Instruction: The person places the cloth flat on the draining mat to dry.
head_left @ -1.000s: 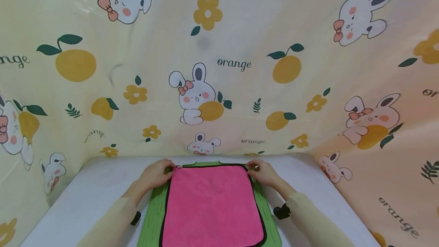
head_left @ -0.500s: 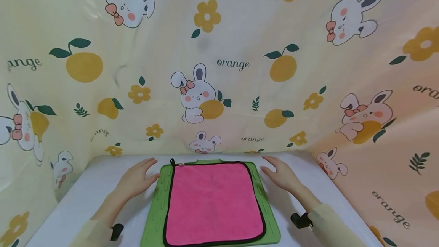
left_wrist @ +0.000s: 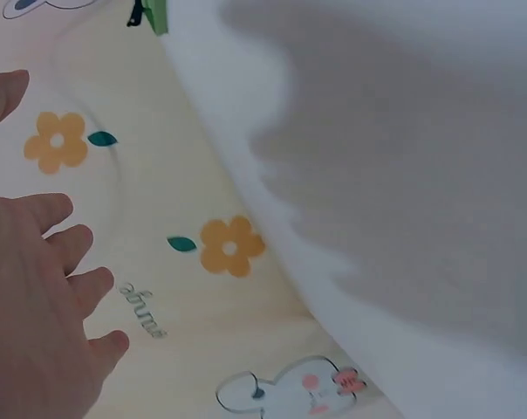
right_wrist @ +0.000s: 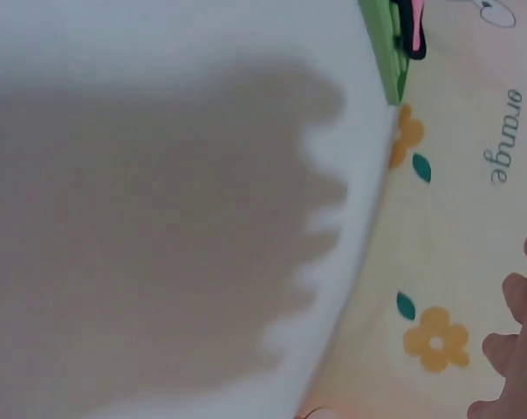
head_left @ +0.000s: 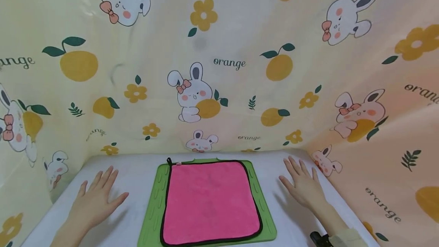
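A pink cloth with black edging lies flat over a green board, whose ridged sides show to the left and right of it. At the cloth's far left corner a small black loop sticks up. My left hand is spread above the table left of the board, fingers apart and holding nothing. On the other side my right hand is likewise spread, with nothing in it. Both wrist views show the hands' shadows on the white surface, with the left hand and right hand fingers at the frame edges.
The white table runs back to a hanging curtain printed with rabbits, oranges and flowers. This curtain also closes in the left and right sides. A black wrist strap sits at my right sleeve.
Both hands have let go of the cloth's far corners and moved outward, left and right, with fingers spreading. The cloth and board stay where they were.
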Motion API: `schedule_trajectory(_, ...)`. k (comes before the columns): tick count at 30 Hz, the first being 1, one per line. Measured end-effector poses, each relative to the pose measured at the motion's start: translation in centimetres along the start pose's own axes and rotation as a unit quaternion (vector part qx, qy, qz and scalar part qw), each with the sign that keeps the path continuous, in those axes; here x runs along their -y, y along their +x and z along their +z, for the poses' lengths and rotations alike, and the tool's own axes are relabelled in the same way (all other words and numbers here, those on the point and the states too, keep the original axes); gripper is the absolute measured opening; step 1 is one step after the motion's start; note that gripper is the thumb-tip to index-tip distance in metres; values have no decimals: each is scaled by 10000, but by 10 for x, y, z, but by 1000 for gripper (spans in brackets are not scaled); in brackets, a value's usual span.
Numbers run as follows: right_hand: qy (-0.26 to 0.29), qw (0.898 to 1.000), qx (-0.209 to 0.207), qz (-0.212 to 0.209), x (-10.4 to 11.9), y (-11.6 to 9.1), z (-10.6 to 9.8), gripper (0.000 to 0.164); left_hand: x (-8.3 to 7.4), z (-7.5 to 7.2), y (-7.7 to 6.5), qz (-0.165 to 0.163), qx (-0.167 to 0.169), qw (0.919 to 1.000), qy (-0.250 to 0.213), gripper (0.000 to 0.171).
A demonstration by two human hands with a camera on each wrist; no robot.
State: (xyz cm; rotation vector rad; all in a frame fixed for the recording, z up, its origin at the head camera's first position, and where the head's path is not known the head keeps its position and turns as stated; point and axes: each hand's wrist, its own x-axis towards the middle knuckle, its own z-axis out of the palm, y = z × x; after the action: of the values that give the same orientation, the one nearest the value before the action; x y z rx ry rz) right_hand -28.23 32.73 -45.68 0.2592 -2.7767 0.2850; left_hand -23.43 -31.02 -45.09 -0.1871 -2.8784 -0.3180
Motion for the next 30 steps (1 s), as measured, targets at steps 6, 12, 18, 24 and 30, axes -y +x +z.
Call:
schedule_trajectory(6, -126, 9997, 159, 165, -9, -34, 2, 74, 16, 4, -23, -333, 522, 9979, 182, 103)
schedule_trajectory(12, -318, 9980, 392, 370, -18, -57, 2, 75, 21, 14, -27, -384, 682, 9968, 148, 104)
schedule_trajectory(18, -349, 9973, 560, 334, -16, -64, 4, 75, 16, 20, -27, -486, 970, 9939, 220, 110)
schedule_trajectory(24, -491, 9961, 650, 329, -13, -69, 7, 73, 9, 21, -28, -557, 1263, 9903, 123, 114)
schedule_trajectory(30, -484, 9971, 513, 284, -14, -68, 9, 72, 8, 21, -25, -681, 1404, 9876, 194, 119)
